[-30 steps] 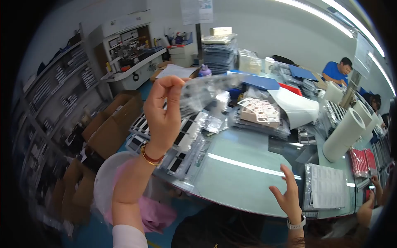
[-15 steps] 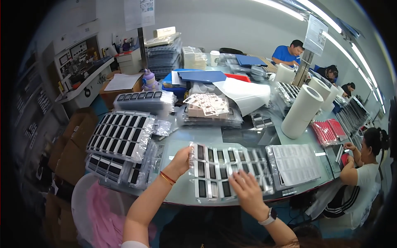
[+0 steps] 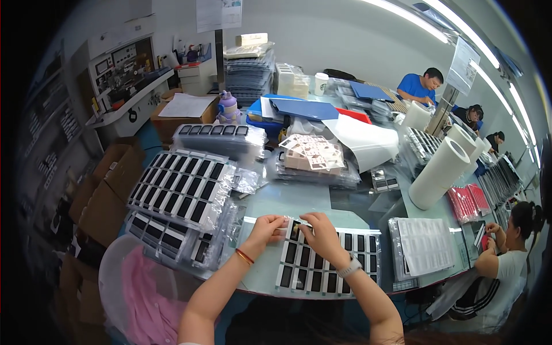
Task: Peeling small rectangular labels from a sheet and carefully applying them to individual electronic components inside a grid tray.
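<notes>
**Both hands [image 3: 269, 230] at tray's [image 3: 315, 265] far-L corner**

Tray lies flat at table's [image 3: 302, 198] near edge, rows of dark pieces facing up; prob. put there b/c it's in easy reach w/ every pocket visible. L hand: thumb & fingertips close together at tray's far-L corner, prob. to steady it; can't tell if they're clamped on it. R hand [image 3: 324, 237]: fingers bent over far row next to L hand, prob. for close work on that corner; grip hidden, can't tell. R wrist w/ watch [image 3: 349, 266] crosses above tray. Filled stack [image 3: 179, 187] on table's L side & white-topped stack [image 3: 422, 244] near R end of near edge, prob. to leave middle for tray.
</notes>
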Motion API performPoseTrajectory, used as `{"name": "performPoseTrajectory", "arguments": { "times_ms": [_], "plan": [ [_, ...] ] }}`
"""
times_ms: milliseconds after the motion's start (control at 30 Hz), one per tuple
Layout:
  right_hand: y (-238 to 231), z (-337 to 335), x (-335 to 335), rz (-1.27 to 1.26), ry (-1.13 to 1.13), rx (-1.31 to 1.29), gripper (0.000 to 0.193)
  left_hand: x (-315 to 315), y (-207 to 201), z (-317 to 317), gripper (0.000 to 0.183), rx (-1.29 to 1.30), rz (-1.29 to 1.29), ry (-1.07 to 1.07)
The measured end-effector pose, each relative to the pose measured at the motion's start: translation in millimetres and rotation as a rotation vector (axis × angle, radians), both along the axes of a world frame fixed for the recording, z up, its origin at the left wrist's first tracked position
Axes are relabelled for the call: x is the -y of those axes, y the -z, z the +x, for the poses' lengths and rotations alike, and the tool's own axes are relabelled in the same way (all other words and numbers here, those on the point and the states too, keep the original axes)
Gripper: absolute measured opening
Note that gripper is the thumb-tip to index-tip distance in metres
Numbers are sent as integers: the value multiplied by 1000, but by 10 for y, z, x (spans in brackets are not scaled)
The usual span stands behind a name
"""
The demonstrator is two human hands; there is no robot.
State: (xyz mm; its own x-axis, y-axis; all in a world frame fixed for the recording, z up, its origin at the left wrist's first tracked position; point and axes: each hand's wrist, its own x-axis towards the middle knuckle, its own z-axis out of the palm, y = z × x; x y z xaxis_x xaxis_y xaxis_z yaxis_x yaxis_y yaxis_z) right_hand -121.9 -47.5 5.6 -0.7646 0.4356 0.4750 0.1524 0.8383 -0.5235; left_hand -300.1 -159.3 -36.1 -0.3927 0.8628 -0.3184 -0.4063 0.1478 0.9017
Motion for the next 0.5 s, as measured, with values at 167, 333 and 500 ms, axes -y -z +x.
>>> {"name": "performPoseTrajectory", "arguments": {
  "times_ms": [167, 333, 500],
  "plan": [
    [87, -352, -96, 28, -40, 11, 19, -14, -13, -3, 22, 6, -48, -11],
    [-2, -408, -161, -83, -87, 60, 17, -51, -81, -2, 21, 77, -3, 0],
    [-55, -414, -95, 153, -77, -72, 14, -114, -83, -5, 19, 119, -34, -53]
  ]
}}
